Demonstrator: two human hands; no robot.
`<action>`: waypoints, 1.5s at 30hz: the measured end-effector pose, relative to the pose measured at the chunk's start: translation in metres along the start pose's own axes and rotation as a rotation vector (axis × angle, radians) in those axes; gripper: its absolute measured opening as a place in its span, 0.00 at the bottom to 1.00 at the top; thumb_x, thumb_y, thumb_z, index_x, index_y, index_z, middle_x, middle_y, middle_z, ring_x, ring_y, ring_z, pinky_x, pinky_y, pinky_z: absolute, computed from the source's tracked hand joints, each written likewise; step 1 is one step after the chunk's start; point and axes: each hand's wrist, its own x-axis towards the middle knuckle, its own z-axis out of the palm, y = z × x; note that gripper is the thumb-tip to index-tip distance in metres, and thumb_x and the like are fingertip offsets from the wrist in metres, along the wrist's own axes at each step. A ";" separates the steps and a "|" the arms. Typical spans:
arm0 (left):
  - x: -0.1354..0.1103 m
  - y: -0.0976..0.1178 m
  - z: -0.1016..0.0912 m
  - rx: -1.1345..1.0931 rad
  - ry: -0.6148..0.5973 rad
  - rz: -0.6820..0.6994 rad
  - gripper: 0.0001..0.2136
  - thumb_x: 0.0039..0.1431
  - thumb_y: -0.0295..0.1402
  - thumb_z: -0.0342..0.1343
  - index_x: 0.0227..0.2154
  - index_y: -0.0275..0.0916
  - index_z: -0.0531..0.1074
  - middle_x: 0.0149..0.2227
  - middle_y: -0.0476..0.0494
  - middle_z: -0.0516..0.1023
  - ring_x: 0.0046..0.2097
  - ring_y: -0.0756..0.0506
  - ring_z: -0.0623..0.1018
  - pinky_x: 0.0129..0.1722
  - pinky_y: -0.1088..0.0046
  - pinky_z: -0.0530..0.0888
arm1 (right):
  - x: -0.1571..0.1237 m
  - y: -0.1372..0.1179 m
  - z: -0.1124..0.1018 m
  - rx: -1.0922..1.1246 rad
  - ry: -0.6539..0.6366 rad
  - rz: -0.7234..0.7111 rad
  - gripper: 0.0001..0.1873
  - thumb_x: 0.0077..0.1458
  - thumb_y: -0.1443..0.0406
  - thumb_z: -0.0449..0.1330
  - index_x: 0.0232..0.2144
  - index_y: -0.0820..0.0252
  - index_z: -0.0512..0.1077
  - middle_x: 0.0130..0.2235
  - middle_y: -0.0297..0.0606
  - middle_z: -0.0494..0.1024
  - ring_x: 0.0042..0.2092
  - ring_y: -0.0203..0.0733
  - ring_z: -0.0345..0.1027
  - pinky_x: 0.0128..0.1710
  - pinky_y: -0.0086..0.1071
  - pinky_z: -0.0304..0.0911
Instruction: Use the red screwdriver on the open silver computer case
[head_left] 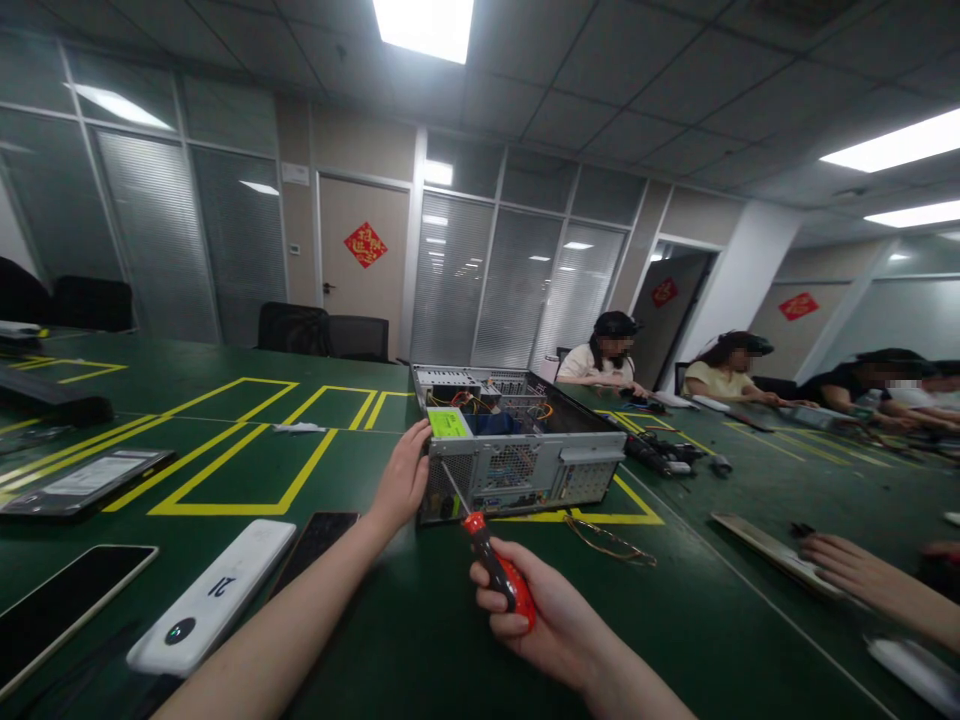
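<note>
An open grey computer case (517,445) lies on the green table (420,620), its rear panel facing me, with coloured wires and a green label inside. My left hand (401,480) rests with fingers together against the case's near left corner. My right hand (529,610) is closed around the red and black handle of a screwdriver (491,565). Its metal shaft points up and left, and the tip meets the lower left of the rear panel.
Phones and a white power bank (214,595) lie at the left, with a tablet (82,480) beyond. Yellow tape lines mark the table. A thin wire loop (607,540) lies right of the case. Another person's hand (855,570) is at the right; several people sit farther back.
</note>
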 end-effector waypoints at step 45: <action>0.000 0.000 0.000 -0.007 -0.003 -0.009 0.20 0.63 0.32 0.38 0.58 0.39 0.53 0.60 0.37 0.58 0.62 0.43 0.58 0.61 0.57 0.57 | 0.010 0.011 -0.007 0.186 -0.074 0.089 0.18 0.58 0.56 0.50 0.37 0.67 0.67 0.27 0.35 0.69 0.22 0.27 0.61 0.18 0.18 0.60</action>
